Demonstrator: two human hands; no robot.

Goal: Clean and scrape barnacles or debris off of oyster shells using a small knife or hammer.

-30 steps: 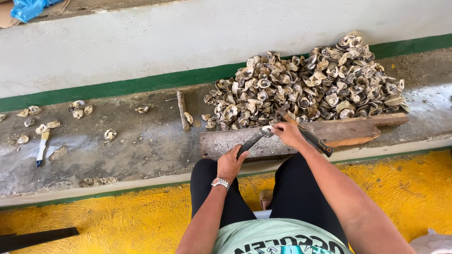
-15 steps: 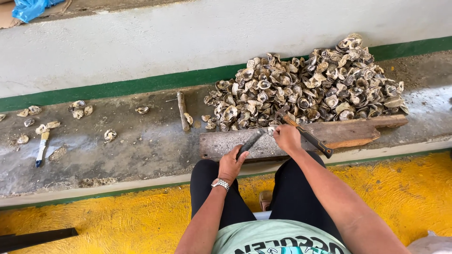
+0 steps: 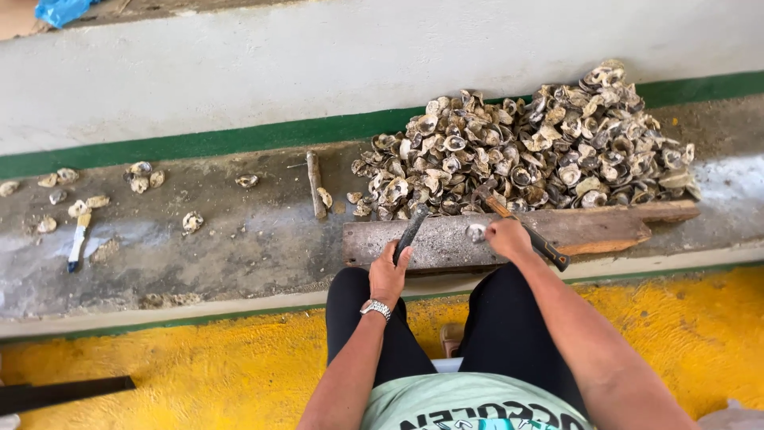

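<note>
So the person's sitting on the edge of a yellow floor facing a rough concrete ledge, with a weathered wooden plank lying flat on it right in front of their knees. Left hand, with a silver watch on the wrist, has its fingers wrapped tight around the handle of a dark tool that sticks up and away over the plank, looks like a knife or chisel but I can't tell which. Right hand is curled narrow around a single oyster shell, pinning it down on the plank, so that shell sits near the middle of the board, just right of the tool tip. A hammer with a wooden handle lies diagonally across the plank, partly under the right hand. Behind the plank there's a big heap of empty shells stacked against the green stripe at the base of the wall. Off to the left, well apart, a few loose shells are scattered about and a small white-handled knife lies flat on the concrete.
</note>
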